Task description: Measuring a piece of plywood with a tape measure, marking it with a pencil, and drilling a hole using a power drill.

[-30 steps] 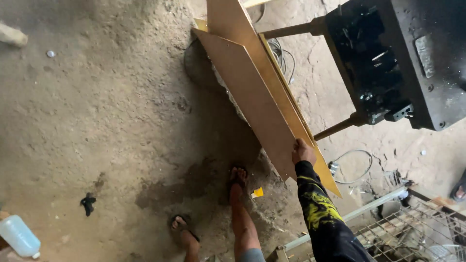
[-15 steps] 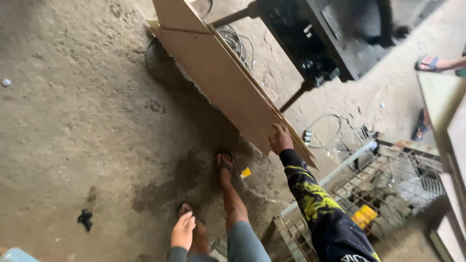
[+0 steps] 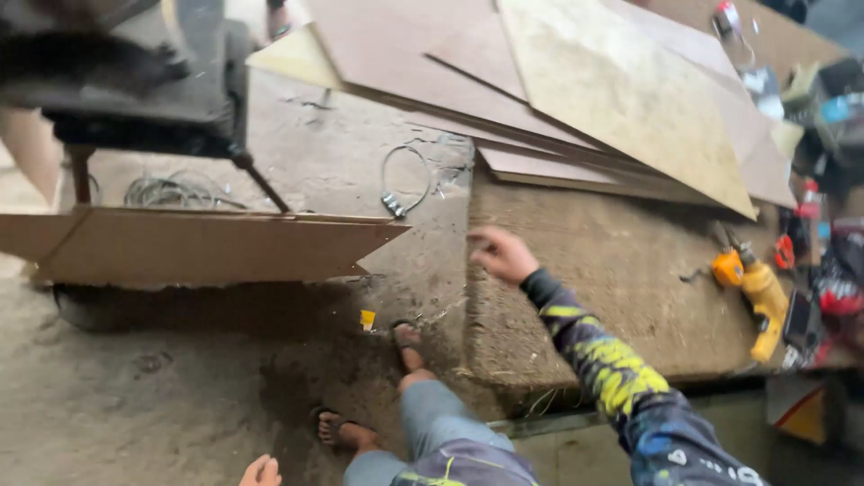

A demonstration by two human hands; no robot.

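R hand (image 3: 500, 253) empty, fingers loosely spread (blurred), over workbench (image 3: 621, 288) edge, just right of board (image 3: 202, 247) standing on edge on floor. L hand (image 3: 260, 471) low, grip unclear. Looks between grips; regrasping needs reach left.

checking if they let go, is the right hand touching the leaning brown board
Apart. The head view shows the right hand open in the air above the workbench, with bare floor between it and the pointed end of the brown board.
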